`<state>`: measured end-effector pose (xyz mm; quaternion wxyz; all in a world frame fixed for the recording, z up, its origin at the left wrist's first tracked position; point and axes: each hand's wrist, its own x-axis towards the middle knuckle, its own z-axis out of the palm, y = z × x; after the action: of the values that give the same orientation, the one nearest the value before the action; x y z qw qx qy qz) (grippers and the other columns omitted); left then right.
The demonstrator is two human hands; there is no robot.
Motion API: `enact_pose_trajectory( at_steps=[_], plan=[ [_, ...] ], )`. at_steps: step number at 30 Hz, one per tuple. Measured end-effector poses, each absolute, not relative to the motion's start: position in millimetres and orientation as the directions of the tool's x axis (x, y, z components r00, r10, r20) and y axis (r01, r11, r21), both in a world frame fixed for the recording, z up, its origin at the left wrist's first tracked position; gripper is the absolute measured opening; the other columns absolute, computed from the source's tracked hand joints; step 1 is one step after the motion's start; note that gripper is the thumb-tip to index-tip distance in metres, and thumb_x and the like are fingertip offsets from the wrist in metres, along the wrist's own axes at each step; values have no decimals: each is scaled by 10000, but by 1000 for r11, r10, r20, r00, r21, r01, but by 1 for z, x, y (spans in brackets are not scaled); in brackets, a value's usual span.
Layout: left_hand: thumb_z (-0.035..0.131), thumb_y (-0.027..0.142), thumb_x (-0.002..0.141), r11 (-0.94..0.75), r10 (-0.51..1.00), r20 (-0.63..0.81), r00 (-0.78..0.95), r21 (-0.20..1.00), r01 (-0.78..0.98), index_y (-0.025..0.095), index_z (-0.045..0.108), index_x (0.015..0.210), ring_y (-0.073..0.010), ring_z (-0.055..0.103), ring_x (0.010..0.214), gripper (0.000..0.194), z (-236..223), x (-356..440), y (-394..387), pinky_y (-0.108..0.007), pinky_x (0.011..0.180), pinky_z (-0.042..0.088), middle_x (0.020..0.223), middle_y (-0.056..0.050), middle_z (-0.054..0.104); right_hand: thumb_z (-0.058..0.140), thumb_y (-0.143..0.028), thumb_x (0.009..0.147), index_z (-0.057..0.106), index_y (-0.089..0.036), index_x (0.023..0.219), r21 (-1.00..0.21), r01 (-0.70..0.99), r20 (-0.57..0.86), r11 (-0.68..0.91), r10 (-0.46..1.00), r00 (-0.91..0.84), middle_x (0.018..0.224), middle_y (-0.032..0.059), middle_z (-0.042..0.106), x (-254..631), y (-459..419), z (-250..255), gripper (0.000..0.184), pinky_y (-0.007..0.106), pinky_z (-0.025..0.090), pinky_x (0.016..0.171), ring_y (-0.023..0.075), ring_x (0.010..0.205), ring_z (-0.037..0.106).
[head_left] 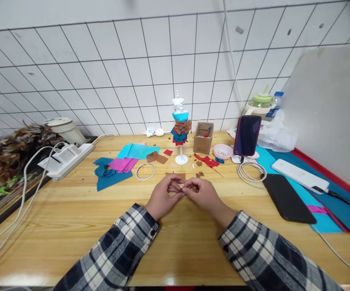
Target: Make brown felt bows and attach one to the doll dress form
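My left hand and my right hand meet over the middle of the table, thumbs and fingertips pinched together. Whatever lies between them is too small and covered to name. Just behind the fingers is a strip of brown paper, partly hidden. Small brown scraps lie close by. Beyond stands a small white dress form on a round base. It wears a blue top, a brown bow and a ruffled skirt in blue and red.
Coloured paper sheets and a white ring lie left. A cardboard box, red scraps, a pink bowl and an upright phone stand right. A black phone and a power strip flank the workspace.
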<state>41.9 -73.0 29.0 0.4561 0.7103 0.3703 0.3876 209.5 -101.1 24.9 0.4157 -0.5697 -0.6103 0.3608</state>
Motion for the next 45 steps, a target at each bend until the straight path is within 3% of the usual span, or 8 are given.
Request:
enact_pose_trajectory(
  at_steps=[5,10,17,22,25,31,37,45],
  plan=[
    [739,250,708,-250,898,180,402,960,129,170,575,1034,-144,630,804,374,32,41,-71,-300,767,543,906,-48,636,611,-369,739,589,-191,748,-982,184,53,45,998,35,669,4,603,212,-98,24,179,266,429,562,141,600,528],
    [645,344,801,-261,896,150,417,939,223,158,678,910,-181,639,840,218,40,40,-70,-300,751,519,900,-83,685,604,-367,746,576,-200,750,-977,208,63,53,997,38,631,-6,582,211,-99,27,169,262,422,540,138,576,509],
    [662,341,783,-313,909,191,370,900,304,163,710,766,-175,633,760,184,35,39,-65,-278,714,499,797,-58,697,603,-371,746,565,-194,765,-984,173,43,33,998,53,680,1,586,207,-101,27,182,266,426,562,134,602,518],
    [643,324,804,-370,899,237,368,860,352,164,728,785,-173,635,778,182,33,38,-64,-271,721,491,808,-61,698,632,-364,713,607,-194,976,-993,118,7,3,999,35,816,7,606,206,-101,26,315,251,428,545,114,603,524],
    [640,323,809,-381,894,234,383,847,371,167,732,788,-163,635,760,183,33,39,-65,-258,704,486,804,-57,698,656,-351,700,625,-177,834,-994,105,21,16,999,39,737,9,615,206,-101,25,222,249,446,580,118,625,546],
    [660,344,779,-316,916,188,354,882,350,155,714,748,-160,628,723,199,33,43,-66,-251,679,484,770,-50,698,661,-412,692,536,-191,802,-987,-93,-135,-129,989,67,608,-53,552,205,-101,26,277,188,316,353,69,418,442],
    [657,353,781,-300,919,169,356,885,356,160,720,761,-156,630,719,204,37,44,-68,-246,680,481,767,-41,705,668,-398,689,582,-192,922,-990,-75,-118,-117,993,15,679,-38,576,204,-102,28,323,175,340,358,84,486,507],
    [671,331,767,-317,913,189,361,887,337,165,717,743,-150,623,699,174,36,46,-68,-247,669,491,751,-38,697,679,-398,670,556,-184,760,-979,-151,-147,-140,988,36,532,-66,507,203,-101,28,263,183,314,369,67,425,417]
  ],
)
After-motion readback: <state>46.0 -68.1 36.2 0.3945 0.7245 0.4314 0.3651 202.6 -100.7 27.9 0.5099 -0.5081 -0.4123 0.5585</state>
